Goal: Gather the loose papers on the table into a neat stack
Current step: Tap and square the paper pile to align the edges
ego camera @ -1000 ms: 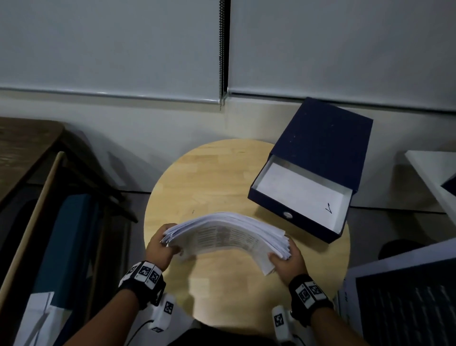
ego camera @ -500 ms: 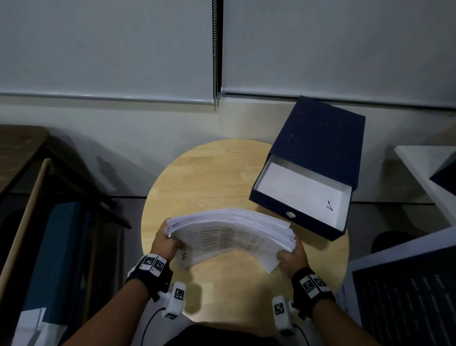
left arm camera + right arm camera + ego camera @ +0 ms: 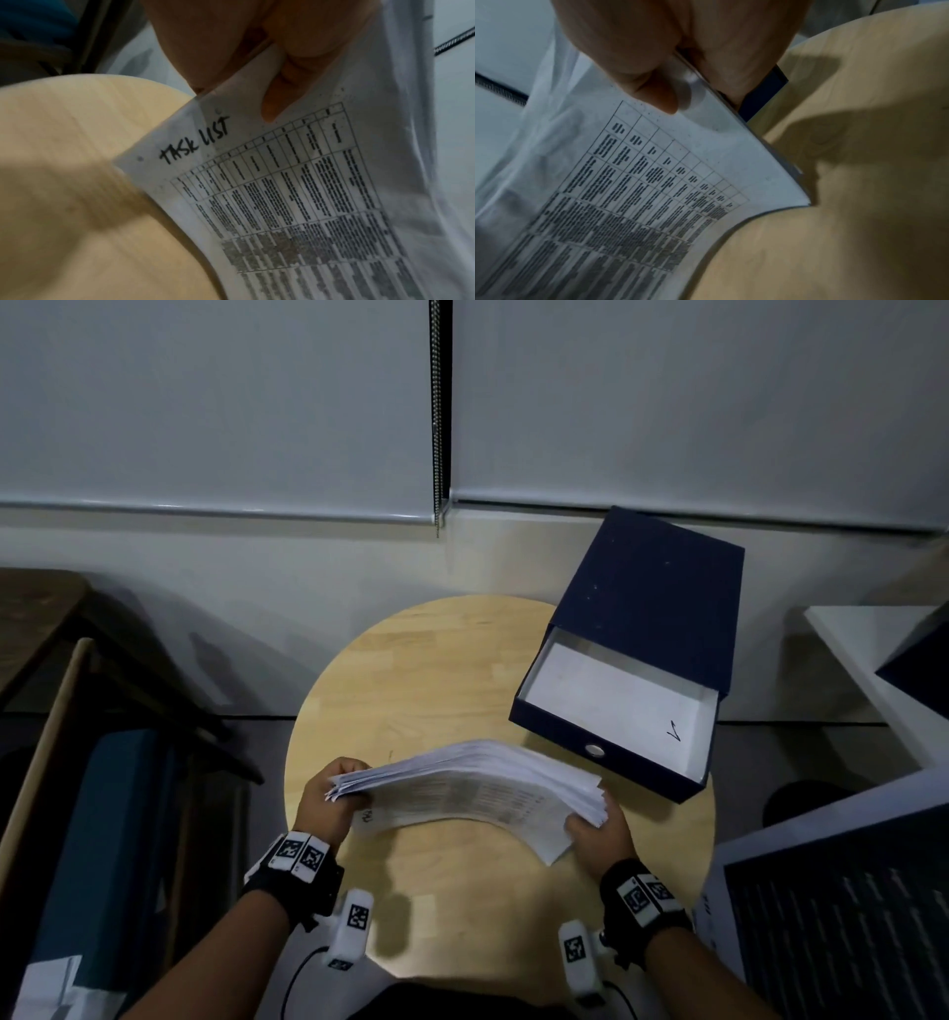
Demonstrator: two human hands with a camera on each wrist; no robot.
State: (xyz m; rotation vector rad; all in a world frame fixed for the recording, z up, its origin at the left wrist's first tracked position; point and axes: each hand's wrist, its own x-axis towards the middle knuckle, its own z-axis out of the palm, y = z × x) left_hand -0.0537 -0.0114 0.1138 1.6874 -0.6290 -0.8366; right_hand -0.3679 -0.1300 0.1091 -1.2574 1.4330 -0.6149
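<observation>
A thick stack of white printed papers (image 3: 472, 783) stands on its long edge on the round wooden table (image 3: 421, 670), bowed in an arch. My left hand (image 3: 328, 801) grips its left end and my right hand (image 3: 598, 834) grips its right end. The near sheet carries a printed grid and the handwritten words "TASK LIST" (image 3: 195, 140). In the left wrist view my thumb (image 3: 280, 91) lies on this sheet of the papers (image 3: 308, 203). The right wrist view has my thumb (image 3: 652, 89) pressed on the papers (image 3: 634, 192) above the table (image 3: 859, 182).
A dark blue file box (image 3: 642, 649) lies open on the table's far right, overhanging its edge, white inside. Dark furniture (image 3: 77, 711) stands at the left. A white desk (image 3: 883, 670) and a dark panel (image 3: 847, 916) are at the right. A wall with blinds (image 3: 205, 403) is behind.
The stack has shifted slightly and its left end has dropped a little while both hands keep their grip. The camera view has drifted left.
</observation>
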